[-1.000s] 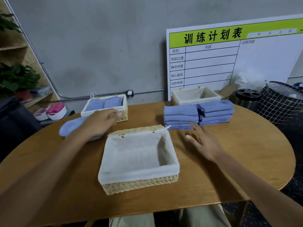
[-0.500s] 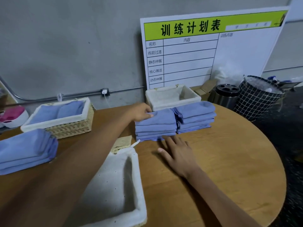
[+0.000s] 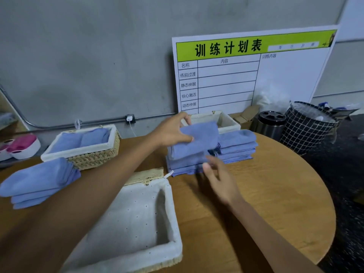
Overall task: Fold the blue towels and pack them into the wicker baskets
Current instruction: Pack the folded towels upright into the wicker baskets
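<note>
Blue terry cloth was seen in four places across the round wooden table (image 3: 275, 194). At the far left a loose stack (image 3: 39, 182) of folded towels lay on the bare wood, its rounded fold facing the wall. Just behind it stood a filled basket (image 3: 94, 156) of pale woven wicker with a white cloth liner, two folded towels lying side by side inside. Nearest the camera an empty basket (image 3: 137, 223) of the same weave was placed, its dotted white liner slack and its lid (image 3: 145, 175) hinged back flat. The left forearm was stretched across that basket's left side, hiding part of its rim. The left hand (image 3: 171, 133) was closed on the top towel (image 3: 199, 138) of the left pile, thumb over it and fingers behind, one end lifted. Beneath it the left pile (image 3: 185, 164) remained, touching a right pile (image 3: 236, 146) of neatly squared towels. The right hand (image 3: 218, 176), blurred, was held with fingers extended and loose at the front edge of the left pile, gripping nothing. Behind the piles a third basket (image 3: 226, 121), white-lined, was partly hidden. Against the grey wall a white board (image 3: 246, 75) with a green header was leaned; to its right were a steel canister (image 3: 269, 123) and a black grid-patterned bin (image 3: 307, 129).
</note>
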A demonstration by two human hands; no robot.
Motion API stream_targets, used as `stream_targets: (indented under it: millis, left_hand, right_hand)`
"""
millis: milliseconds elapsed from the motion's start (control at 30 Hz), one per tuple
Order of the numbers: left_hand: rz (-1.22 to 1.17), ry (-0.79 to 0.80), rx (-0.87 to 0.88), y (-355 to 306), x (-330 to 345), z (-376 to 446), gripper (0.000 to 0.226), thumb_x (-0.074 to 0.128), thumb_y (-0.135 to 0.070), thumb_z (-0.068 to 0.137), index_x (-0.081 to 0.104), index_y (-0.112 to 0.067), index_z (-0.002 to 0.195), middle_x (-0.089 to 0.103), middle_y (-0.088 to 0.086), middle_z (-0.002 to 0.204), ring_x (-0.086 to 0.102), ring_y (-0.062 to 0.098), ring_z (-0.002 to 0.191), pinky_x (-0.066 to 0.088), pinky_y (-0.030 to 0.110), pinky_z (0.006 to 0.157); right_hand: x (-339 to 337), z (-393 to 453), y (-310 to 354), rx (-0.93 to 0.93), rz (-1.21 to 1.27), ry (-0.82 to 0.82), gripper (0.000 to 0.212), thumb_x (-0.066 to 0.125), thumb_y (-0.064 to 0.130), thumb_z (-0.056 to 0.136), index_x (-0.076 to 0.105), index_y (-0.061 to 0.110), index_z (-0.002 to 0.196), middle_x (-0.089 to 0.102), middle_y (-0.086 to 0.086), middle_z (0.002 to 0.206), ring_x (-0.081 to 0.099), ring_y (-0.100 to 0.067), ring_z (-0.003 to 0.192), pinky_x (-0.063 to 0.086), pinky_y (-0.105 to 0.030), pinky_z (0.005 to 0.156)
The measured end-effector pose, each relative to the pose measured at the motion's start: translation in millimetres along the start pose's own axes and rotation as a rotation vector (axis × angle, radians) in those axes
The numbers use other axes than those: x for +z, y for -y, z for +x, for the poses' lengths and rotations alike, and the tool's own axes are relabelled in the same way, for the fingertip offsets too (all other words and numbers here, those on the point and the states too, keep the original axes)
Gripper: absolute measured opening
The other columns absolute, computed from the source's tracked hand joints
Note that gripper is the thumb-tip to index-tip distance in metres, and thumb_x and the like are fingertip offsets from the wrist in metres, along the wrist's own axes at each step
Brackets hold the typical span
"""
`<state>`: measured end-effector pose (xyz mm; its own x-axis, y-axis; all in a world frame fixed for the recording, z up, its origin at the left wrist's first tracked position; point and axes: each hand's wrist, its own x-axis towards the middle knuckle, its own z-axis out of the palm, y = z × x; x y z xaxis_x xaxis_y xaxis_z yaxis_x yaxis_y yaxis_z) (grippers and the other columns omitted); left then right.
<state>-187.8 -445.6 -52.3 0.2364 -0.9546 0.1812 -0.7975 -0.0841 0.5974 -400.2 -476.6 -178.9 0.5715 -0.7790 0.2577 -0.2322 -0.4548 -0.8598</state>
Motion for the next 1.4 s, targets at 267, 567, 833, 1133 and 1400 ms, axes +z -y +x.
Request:
stream_targets:
  millis: [267,567,833,1133,1400]
  left_hand:
    - [-0.589,-0.291,-0.16,-24.8,-68.0,-140.3,0.057,0.089,-0.04,0.058,0.047,-0.023,0.092,0.067,0.003,0.082,0.062,0.014,0.072,0.049,0.03,0.068]
    - [-0.351,-0.175,-0.457,59.1,-90.5,-298.9,0.048,0.08,-0.033,0.085,0.047,-0.031,0.12,0.071,0.007,0.101,0.074,0.025,0.079,0.062,0.047,0.064]
    - [0.175,-0.047,-0.058,93.9,-63.5,-305.9,0.038,0.071,-0.053,0.081,0.071,-0.035,0.115,0.052,-0.021,0.115,0.056,0.006,0.106,0.047,0.03,0.091]
    - [0.616,0.175,-0.112,89.2,-58.8,-285.6,0.055,0.065,-0.069,0.078,0.057,-0.046,0.127,0.061,-0.018,0.108,0.045,0.011,0.093,0.043,0.03,0.075]
    - [0.539,0.365,-0.159,90.7,-75.8,-277.6,0.088,0.067,-0.076,0.071,0.043,-0.037,0.146,0.035,-0.026,0.137,0.048,0.006,0.116,0.048,0.037,0.092]
  right_hand:
    - [10.6,-13.4,147.1,0.035,0.731,0.137,0.057,0.063,0.053,0.086,0.045,0.029,0.134,0.07,0.003,0.115,0.071,-0.013,0.099,0.059,-0.035,0.083]
    - [116.0,-62.4,162.6,0.203,0.496,0.529,0.084,0.074,0.021,0.089,0.021,0.03,0.153,0.063,-0.009,0.122,0.068,-0.014,0.092,0.057,-0.026,0.061]
    - [136.1,-67.2,137.6,0.065,0.199,0.711,0.089,0.067,0.013,0.094,0.007,0.042,0.153,0.061,0.002,0.112,0.063,0.007,0.082,0.049,-0.012,0.065]
    - [129.3,-59.8,144.3,-0.235,-0.424,0.698,0.105,0.072,0.034,0.09,-0.009,0.032,0.157,0.051,0.008,0.073,0.055,-0.011,0.074,0.042,-0.017,0.064]
    - [127.2,-49.9,142.7,-0.641,-0.558,0.705,0.067,0.071,0.058,0.08,0.058,0.021,0.135,0.051,0.01,0.133,0.054,-0.012,0.116,0.044,-0.028,0.088]
